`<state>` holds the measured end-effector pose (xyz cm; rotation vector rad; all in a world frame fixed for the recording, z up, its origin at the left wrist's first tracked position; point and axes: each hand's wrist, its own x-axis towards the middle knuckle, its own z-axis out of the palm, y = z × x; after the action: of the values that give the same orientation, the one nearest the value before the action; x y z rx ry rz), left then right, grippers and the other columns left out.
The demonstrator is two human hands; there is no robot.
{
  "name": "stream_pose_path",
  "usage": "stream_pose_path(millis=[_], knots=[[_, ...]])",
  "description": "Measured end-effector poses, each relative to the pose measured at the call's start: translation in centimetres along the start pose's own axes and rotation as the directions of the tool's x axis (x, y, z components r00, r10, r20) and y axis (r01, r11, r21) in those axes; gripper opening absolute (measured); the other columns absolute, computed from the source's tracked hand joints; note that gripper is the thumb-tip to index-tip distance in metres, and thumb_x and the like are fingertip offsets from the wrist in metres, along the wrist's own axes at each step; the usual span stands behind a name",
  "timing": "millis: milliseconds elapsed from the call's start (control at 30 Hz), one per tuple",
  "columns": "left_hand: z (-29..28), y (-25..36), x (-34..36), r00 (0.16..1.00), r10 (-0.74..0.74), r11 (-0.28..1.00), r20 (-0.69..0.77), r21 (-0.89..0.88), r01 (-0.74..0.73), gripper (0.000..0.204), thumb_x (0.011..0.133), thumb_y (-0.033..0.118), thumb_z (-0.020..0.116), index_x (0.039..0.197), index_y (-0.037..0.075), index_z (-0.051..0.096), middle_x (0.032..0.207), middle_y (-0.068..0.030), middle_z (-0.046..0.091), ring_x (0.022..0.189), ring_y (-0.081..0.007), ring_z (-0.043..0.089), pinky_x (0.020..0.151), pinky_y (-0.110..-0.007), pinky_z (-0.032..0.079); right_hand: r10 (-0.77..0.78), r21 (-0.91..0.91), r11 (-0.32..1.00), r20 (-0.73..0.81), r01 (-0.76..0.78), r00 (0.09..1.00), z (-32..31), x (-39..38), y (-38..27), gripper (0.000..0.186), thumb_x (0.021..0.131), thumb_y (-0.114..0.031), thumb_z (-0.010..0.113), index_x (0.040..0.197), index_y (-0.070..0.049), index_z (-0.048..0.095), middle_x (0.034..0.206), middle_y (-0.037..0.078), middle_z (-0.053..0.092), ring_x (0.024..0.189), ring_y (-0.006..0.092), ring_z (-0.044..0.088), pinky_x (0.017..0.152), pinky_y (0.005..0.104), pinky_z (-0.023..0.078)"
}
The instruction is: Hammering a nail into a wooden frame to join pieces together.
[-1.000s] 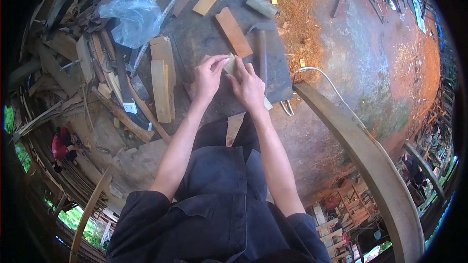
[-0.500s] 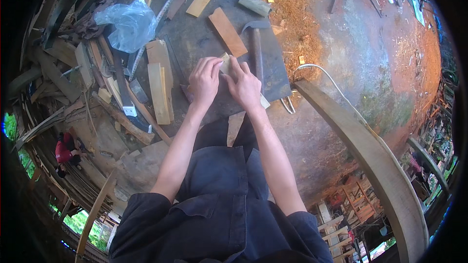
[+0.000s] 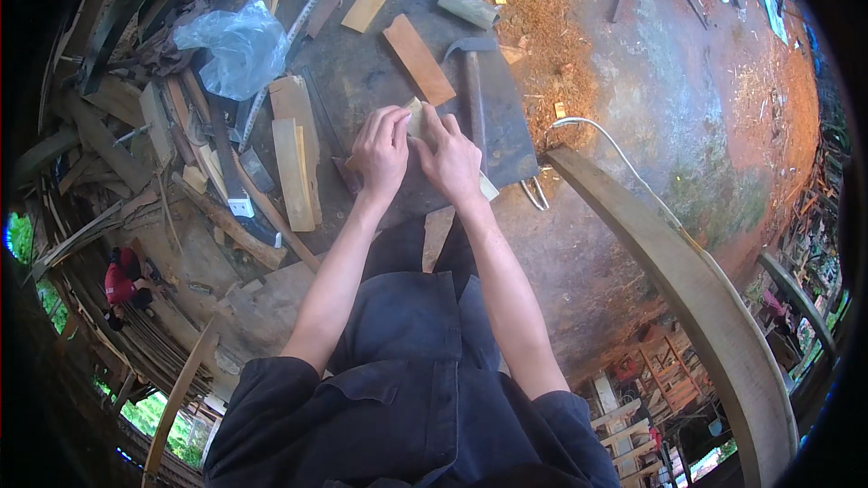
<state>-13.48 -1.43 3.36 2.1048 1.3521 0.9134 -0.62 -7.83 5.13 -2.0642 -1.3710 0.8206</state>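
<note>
My left hand [image 3: 381, 152] and my right hand [image 3: 451, 157] are close together over the near part of a dark worktable [image 3: 356, 75]. Between their bent fingers they grip a small pale yellowish piece [image 3: 415, 116], perhaps wood; the fingers cover most of it. Just beyond lies a reddish-brown wooden block [image 3: 419, 59]. Right of my right hand rests a hammer-like tool [image 3: 476, 99] with a long handle and a curved dark head. A pale strip [image 3: 487, 187] shows partly from beneath my right wrist.
Pale boards [image 3: 295, 167], a clear plastic bag [image 3: 233, 50] and a long marked strip [image 3: 312, 5] lie to the left, beside piled wood scraps. A curved beam [image 3: 674, 285] with a white cable stands at right. Sawdust [image 3: 542, 36] covers the floor beyond. Someone in red [image 3: 120, 278] is far left.
The table and the things on it sit slightly further left in the picture. Both hands keep hold of the small pale piece, their fingers barely shifted.
</note>
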Motion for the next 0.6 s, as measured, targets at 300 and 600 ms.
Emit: stream_pose_path(millis=[300,600], knots=[[0.4,-1.3,0.0,0.996,0.090,0.996,0.026,0.001,-0.090,0.012,0.092,0.003,0.077,0.102,0.005,0.071,0.102,-0.0088,0.070,0.093,-0.0310,0.070,0.079,-0.043,0.058,0.003,-0.004,1.000,0.022,-0.002,1.000,-0.4,0.1,-0.1,0.066,0.091,-0.025,0.080,0.152,-0.013,0.059,0.113,0.013,0.068,0.099,0.0360,0.074,0.079,0.0473,0.060],[0.3,-1.7,0.0,0.990,0.141,0.990,-0.005,0.011,-0.141,0.015,0.087,0.000,0.079,0.099,0.005,0.072,0.100,-0.0083,0.068,0.091,-0.0304,0.069,0.077,-0.043,0.058,0.045,-0.045,0.998,0.103,-0.041,0.994,-0.8,0.4,-0.5,0.066,0.092,-0.028,0.079,0.153,-0.015,0.058,0.114,0.013,0.068,0.102,0.0362,0.073,0.082,0.0477,0.060]])
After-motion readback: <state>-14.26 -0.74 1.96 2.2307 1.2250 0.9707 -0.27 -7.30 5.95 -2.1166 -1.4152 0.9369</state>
